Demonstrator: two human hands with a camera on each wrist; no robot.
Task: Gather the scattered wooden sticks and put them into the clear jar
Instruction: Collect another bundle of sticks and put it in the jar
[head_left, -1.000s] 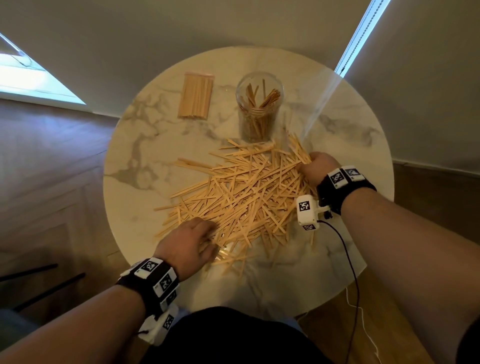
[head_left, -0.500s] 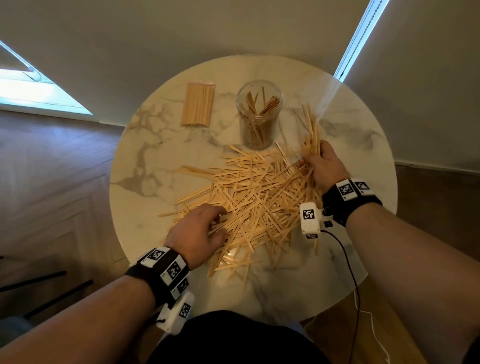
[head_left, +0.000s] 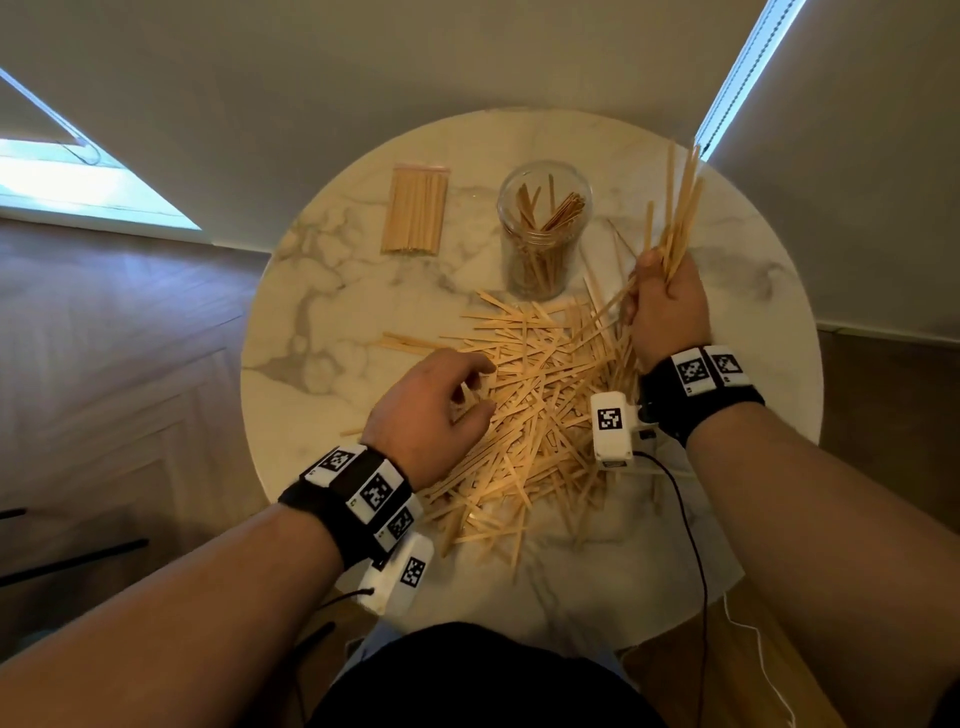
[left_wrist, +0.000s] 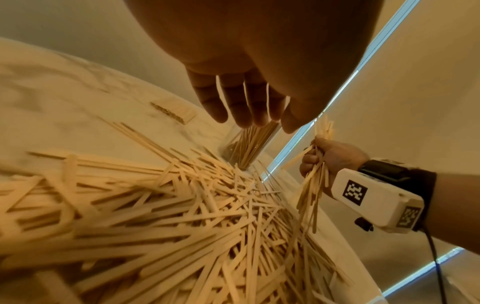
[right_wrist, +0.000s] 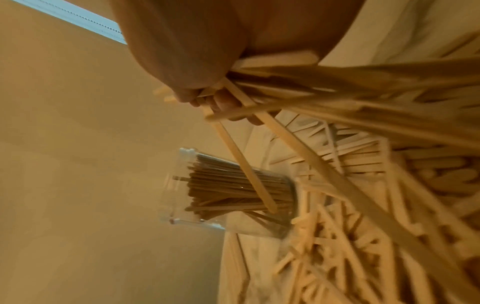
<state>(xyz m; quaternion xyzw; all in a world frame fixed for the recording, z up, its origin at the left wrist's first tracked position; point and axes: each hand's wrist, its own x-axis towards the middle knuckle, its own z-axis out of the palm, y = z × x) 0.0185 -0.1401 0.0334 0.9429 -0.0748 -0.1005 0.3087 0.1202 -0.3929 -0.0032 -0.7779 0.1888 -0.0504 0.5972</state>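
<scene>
The right hand (head_left: 667, 306) is clenched around a fistful of wooden sticks (head_left: 680, 208), raised off the round marble counter (head_left: 322, 312). The bundle fans upward past the knuckles, and its lower ends hang out beneath the fist toward the heap. From the right wrist view the fingers (right_wrist: 223, 102) wrap tightly across the sticks, a few of which splay loose at odd angles.

The left hand (head_left: 434, 415) hovers low over the near left side of the scattered pile (head_left: 540, 395). Its fingers (left_wrist: 233, 102) are relaxed and slightly curved, grasping nothing; the left wrist view shows them lifted clear of the sticks below.

The clear jar (head_left: 543, 228) stands upright at the far middle of the counter, just beyond the pile and to the left of the raised fist. It already holds a share of sticks leaning inside it. The rest lie criss-crossed in a broad heap between the two hands. A neat flat packet of sticks (head_left: 415, 210) lies left of the jar, apart from the heap.
</scene>
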